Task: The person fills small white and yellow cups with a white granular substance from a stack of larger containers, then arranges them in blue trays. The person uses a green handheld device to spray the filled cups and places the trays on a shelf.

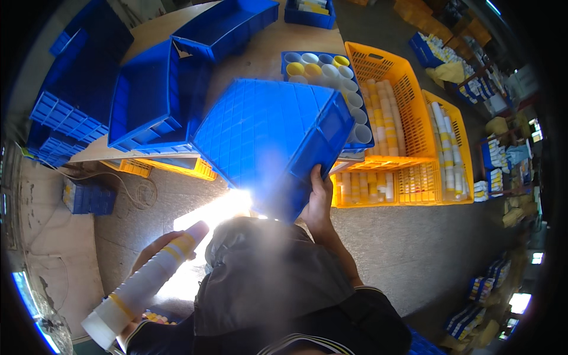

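Note:
My right hand (pixel 320 200) grips a blue plastic bin (pixel 263 121) by its near right side. The bin is tipped up with its ribbed underside toward me, and its inside is hidden. Down at the left, my left hand (pixel 152 247) is wrapped round a long stack of nested cups (pixel 144 283), white with a few yellow ones between. This stack slants from lower left to upper right, apart from the bin. Just beyond the bin, upright white and yellow cup stacks (pixel 329 71) fill another blue bin, partly covered by the one I hold.
Several blue bins (pixel 145 97) stand on the wooden table (pixel 260 59) at the left and back. Yellow crates (pixel 417 112) with lying cup stacks are at the right. A cable (pixel 139 192) coils on the floor near a blue crate (pixel 89 198). Bright light glares below the bin.

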`<state>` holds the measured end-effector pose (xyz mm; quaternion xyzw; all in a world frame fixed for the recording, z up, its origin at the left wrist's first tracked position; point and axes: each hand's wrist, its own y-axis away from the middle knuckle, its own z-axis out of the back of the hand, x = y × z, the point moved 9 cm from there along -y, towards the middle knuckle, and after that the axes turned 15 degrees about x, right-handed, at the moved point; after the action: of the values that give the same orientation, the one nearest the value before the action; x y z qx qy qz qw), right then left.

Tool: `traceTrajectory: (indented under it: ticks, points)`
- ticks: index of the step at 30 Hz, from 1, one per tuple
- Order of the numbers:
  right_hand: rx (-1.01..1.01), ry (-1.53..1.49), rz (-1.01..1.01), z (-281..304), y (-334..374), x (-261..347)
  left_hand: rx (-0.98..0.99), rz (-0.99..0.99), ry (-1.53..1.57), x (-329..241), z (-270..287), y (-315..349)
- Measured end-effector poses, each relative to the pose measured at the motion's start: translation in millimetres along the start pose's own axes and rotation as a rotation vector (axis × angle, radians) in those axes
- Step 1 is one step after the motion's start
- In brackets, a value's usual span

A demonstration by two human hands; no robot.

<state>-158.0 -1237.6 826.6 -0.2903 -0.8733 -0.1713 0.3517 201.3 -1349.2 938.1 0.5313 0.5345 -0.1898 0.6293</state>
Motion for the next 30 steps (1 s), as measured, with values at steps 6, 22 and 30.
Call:
traceTrajectory:
  ticks: [6, 22, 30]
  points:
    - [0.297, 0.575, 0.258, -53.1, -6.5, 30.4, 0.097, -0.051, 0.516, 11.4, 66.3, -44.1]
    - [0.669, 0.777, -0.359, -108.6, -123.2, -153.6, 0.381, -0.021, 1.254, -94.0, 77.9, -184.8]
    - [0.309, -0.173, -0.362, -166.7, -215.0, -151.5, 0.419, 0.006, 0.731, -118.9, 67.1, -260.0]
